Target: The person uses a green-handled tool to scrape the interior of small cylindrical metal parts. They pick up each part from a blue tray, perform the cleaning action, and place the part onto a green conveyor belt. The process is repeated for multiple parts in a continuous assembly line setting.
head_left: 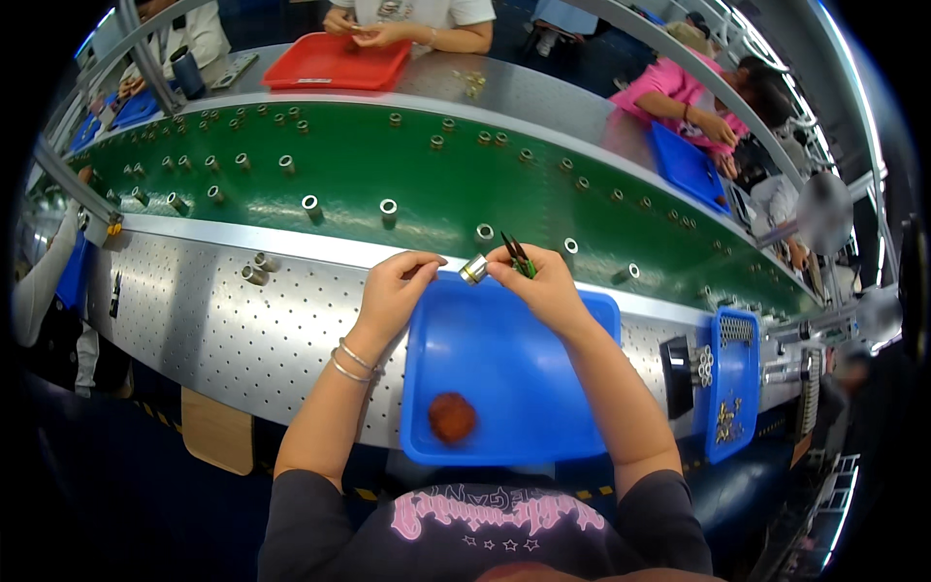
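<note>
My right hand (545,287) holds a small silver metal cylinder (473,270) by its fingertips, with green-handled tweezers (517,254) tucked in the same hand and sticking up. My left hand (396,291) hovers just left of the cylinder, fingers curled and pinched, its tips close to the part; I cannot tell whether they touch it. Both hands are over the far edge of a blue tray (504,373). A reddish-brown lump (452,417) lies near the tray's front.
A green conveyor belt (388,165) carries several silver cylinders beyond the perforated metal table (223,320). Two loose cylinders (258,269) lie at left. A small blue bin (733,378) with parts stands at right. Other people work across the belt by red (335,63) and blue trays.
</note>
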Motion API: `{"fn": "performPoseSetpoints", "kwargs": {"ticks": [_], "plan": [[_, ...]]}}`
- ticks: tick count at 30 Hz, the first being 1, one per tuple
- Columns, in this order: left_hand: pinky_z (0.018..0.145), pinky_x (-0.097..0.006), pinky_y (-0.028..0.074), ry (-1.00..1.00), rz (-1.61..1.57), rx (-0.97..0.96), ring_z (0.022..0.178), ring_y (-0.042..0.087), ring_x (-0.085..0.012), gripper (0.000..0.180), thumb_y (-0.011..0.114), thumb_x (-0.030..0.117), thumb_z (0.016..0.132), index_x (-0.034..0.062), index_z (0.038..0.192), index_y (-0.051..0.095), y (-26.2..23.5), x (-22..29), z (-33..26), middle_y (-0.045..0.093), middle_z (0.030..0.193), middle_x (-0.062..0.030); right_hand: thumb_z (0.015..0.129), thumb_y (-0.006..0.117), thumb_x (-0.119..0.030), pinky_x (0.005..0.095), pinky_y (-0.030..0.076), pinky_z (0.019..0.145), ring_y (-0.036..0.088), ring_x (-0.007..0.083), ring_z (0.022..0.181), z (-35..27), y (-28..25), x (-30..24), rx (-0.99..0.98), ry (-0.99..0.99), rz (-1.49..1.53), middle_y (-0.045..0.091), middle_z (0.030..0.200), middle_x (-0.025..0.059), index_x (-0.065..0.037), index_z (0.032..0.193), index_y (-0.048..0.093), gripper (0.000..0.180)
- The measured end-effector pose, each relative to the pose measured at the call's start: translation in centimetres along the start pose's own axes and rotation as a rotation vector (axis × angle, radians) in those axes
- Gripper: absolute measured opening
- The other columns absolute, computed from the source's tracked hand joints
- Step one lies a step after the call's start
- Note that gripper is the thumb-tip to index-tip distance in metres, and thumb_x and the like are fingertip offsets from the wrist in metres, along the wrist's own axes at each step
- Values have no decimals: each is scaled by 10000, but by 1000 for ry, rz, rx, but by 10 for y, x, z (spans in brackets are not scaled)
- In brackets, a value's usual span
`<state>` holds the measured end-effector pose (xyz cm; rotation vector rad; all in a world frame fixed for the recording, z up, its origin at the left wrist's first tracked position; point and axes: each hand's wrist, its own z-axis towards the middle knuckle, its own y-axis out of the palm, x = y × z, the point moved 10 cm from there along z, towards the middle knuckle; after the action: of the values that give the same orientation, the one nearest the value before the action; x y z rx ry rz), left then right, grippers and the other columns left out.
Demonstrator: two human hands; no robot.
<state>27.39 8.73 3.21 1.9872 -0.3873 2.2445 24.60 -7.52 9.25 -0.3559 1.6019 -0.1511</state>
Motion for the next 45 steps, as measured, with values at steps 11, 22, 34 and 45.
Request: {"fn": "performPoseSetpoints", "kwargs": {"ticks": [11, 22, 34, 45], "plan": [[885, -300, 463, -280, -540, -334, 994, 591, -197, 465, 551, 67, 882, -1, 1321, 413, 103, 36, -116, 574, 1145, -119, 830, 615, -101, 240, 438, 699, 553, 95, 780, -111, -3, 24, -48, -58, 127, 621, 805, 48, -2, 928, 640, 142], [856, -252, 496, -49, -403, -131, 986, 568, -144, 440, 571, -110, 795, -5, 1215, 499, 128, 43, -150, 556, 1103, -87, 689, 704, -98, 283, 447, 488, 557, 193, 566, -182, -8, -31, 304, -545, -577, 574, 766, 49, -92, 884, 640, 206], [854, -256, 489, -184, -447, -159, 976, 573, -157, 432, 618, -54, 796, 1, 1208, 501, 153, 38, -163, 558, 1084, -98, 778, 657, -52, 210, 360, 498, 458, 68, 560, -204, -38, 1, 370, -393, -206, 566, 749, 24, -3, 828, 621, 79], [859, -279, 483, -422, -702, -151, 959, 586, -175, 445, 635, 56, 824, 39, 1237, 468, 156, 33, -166, 548, 1079, -89, 838, 645, -143, 186, 319, 453, 421, 41, 555, -192, -29, 57, 152, 22, 685, 611, 854, 36, -31, 869, 601, 124]]}}
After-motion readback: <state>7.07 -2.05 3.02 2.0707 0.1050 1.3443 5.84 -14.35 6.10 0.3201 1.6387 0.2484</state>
